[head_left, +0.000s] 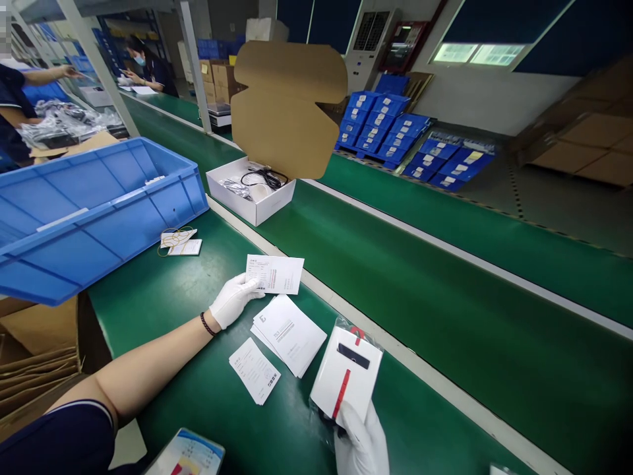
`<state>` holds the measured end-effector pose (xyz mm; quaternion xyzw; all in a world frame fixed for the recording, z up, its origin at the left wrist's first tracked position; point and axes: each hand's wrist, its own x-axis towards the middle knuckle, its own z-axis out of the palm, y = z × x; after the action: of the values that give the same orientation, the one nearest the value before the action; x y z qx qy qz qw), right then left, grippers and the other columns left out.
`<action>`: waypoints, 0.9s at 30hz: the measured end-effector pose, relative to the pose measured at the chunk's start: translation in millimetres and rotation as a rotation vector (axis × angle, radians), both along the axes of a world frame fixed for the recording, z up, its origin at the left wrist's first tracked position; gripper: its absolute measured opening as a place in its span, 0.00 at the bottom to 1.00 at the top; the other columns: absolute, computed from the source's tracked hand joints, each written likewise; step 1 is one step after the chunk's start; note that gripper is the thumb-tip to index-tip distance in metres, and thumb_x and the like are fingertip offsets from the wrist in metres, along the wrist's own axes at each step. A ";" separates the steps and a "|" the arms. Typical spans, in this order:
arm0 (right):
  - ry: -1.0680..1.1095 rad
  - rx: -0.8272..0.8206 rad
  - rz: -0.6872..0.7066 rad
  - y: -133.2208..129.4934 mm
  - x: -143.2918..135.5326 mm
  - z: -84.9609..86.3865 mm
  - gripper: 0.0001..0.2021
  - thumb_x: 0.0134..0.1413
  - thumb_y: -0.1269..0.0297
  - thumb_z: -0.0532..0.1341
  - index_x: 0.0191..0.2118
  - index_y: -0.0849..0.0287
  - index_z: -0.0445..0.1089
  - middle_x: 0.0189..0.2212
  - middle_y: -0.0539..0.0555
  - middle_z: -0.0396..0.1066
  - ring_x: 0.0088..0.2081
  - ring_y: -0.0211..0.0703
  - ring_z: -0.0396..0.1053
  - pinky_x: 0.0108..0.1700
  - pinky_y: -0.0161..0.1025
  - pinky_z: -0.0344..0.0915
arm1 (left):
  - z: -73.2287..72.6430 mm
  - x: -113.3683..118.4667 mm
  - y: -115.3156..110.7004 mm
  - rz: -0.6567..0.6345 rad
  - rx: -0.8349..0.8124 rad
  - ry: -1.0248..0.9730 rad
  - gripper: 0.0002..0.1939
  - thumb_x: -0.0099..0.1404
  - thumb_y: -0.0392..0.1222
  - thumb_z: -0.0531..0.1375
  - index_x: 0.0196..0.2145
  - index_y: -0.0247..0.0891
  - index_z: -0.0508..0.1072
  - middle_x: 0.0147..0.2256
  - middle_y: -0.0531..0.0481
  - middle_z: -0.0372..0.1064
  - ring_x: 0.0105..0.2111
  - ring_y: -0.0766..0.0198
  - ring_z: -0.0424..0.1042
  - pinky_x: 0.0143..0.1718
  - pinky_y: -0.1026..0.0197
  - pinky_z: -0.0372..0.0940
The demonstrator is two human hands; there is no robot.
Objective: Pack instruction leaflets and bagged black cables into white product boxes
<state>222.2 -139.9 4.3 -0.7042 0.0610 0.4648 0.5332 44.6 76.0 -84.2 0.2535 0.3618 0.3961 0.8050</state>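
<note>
My left hand [236, 300], in a white glove, pinches a small printed card [260, 272] together with a white leaflet [289, 276] above the green bench. Just below it lies a pile of white leaflets [291, 340], with a stack of small printed cards [254, 371] beside it. Lower right, my gloved right hand [363, 439] grips the bottom of a white packet [324, 379] in clear plastic. The packet bears a dark printed picture and red strips; its contents are hidden.
An open white carton [274, 210] holding a black cable and wrapped items stands on the green conveyor [395, 264]. A blue bin [119, 218] is at left, near paper slips with rubber bands [182, 244]. Co-workers [148, 72] are at the back left.
</note>
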 end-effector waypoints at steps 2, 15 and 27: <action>-0.086 -0.012 0.016 6.7 -9.7 11.6 0.53 0.22 0.42 0.76 0.58 0.53 0.58 0.57 0.56 0.62 0.58 0.57 0.59 0.42 0.37 0.73 | -2.2 0.7 -0.5 0.006 -0.005 -0.012 0.29 0.55 0.47 0.71 0.50 0.29 0.72 0.54 0.38 0.67 0.48 0.57 0.71 0.45 0.61 0.69; -0.150 0.049 -0.001 4.1 -13.6 5.1 0.49 0.29 0.38 0.73 0.56 0.58 0.59 0.53 0.56 0.65 0.53 0.52 0.62 0.46 0.36 0.69 | -5.1 -5.4 8.2 0.217 0.023 0.005 0.37 0.54 0.42 0.70 0.60 0.33 0.65 0.53 0.42 0.67 0.43 0.66 0.70 0.37 0.68 0.68; -0.188 0.197 0.065 0.9 -8.9 -9.9 0.49 0.30 0.38 0.73 0.55 0.65 0.60 0.49 0.61 0.67 0.50 0.56 0.66 0.51 0.42 0.67 | 42.1 33.1 169.7 0.397 0.090 0.000 0.28 0.65 0.24 0.54 0.61 0.31 0.62 0.49 0.41 0.67 0.31 0.76 0.67 0.28 0.74 0.62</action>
<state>213.3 -138.9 -5.6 -0.6905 -0.0580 0.4175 0.5878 77.8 245.6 -42.1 0.2129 0.3866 0.5626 0.6991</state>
